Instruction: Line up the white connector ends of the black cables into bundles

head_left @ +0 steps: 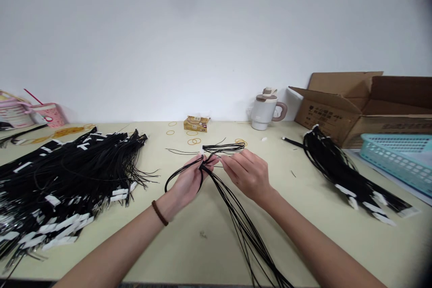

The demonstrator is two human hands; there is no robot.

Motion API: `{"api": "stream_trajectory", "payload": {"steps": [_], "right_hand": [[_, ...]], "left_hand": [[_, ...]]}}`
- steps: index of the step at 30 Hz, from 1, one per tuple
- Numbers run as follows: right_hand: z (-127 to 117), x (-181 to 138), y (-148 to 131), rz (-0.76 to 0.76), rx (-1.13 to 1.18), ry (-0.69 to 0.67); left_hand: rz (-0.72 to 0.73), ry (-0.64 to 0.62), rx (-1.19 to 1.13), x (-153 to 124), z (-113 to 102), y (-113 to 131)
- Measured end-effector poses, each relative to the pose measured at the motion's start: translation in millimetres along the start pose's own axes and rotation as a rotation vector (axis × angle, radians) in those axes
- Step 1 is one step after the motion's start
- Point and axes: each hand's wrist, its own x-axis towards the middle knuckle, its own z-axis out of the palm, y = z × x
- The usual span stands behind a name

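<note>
A bundle of thin black cables (232,202) runs from between my hands down over the table's front edge. My left hand (191,176) is closed around the bundle, and one loop of it bulges out to the left of the wrist. On the other side, my right hand (248,173) pinches at the strands beside the left fingertips; what sits between thumb and finger is too small to make out. Just beyond the hands lie more black strands (224,148) with a white label (201,149) at their left end.
A large heap of labelled black cables (77,175) covers the left side. Rubber bands (194,141) lie around a small yellow box (196,123). A mug (263,110) stands at the back. To the right are another cable bundle (337,166), a cardboard box (337,108) and a turquoise basket (394,159).
</note>
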Motion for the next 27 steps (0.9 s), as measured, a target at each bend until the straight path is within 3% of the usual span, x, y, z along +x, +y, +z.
{"api": "stream_trajectory", "payload": {"steps": [27], "right_hand": [[2.4,-3.7,0.9,-0.025,0.025,-0.05]], "left_hand": [[0.018,0.001,0.039,0.8,-1.1,-0.3]]}}
